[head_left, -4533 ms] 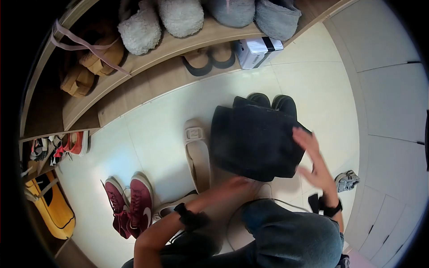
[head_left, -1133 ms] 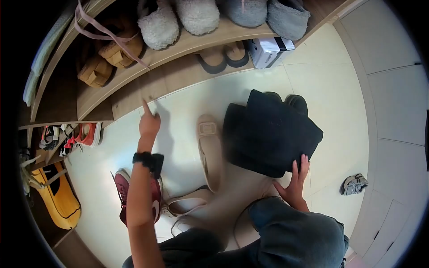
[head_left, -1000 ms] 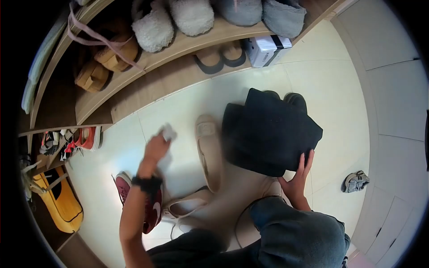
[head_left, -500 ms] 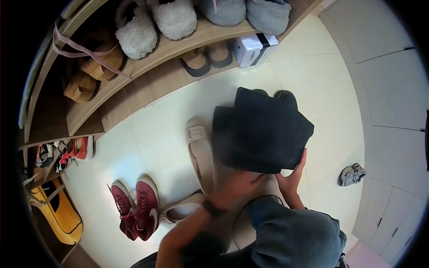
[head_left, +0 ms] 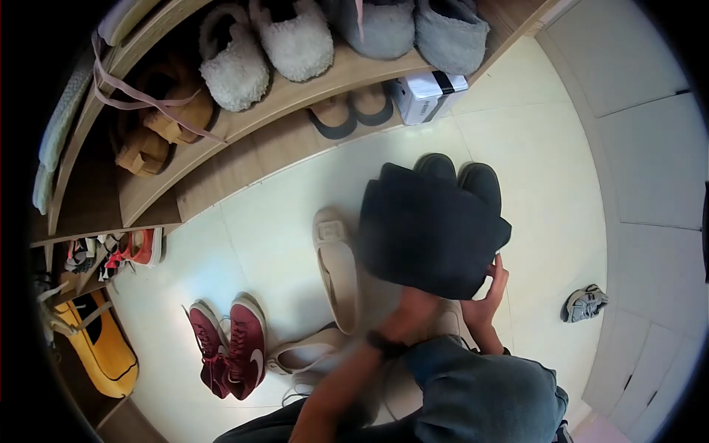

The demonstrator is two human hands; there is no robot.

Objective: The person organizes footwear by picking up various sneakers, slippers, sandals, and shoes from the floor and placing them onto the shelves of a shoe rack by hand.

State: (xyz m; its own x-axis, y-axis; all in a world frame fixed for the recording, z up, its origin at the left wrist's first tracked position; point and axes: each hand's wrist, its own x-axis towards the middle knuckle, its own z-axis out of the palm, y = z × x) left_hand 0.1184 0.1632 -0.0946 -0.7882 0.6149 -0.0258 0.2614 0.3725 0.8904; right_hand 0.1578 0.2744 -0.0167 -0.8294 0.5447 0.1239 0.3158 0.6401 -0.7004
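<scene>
A black folded piece (head_left: 432,232), cloth-like with angular corners, is held above the floor in front of me. My left hand (head_left: 419,304), with a dark band at the wrist, is at its near edge; its fingers are hidden beneath. My right hand (head_left: 487,292) grips the near right corner between thumb and fingers. Beyond the piece, a pair of black shoes (head_left: 481,184) shows only its rounded toes. To its left lies a beige flat shoe (head_left: 336,266) with a square buckle. Another beige flat (head_left: 310,351) lies sideways near my left forearm.
Maroon sneakers (head_left: 244,343) stand at left. A wooden shoe rack (head_left: 244,159) curves along the back with fluffy slippers (head_left: 299,44), brown shoes and a white box (head_left: 428,96). A small grey shoe (head_left: 585,303) sits by the white cabinets (head_left: 653,184) at right. My knee (head_left: 487,384) is in front.
The black piece has tilted and moved down slightly, showing more of the black shoe toes. My left hand has shifted right along its near edge. The view has shifted slightly.
</scene>
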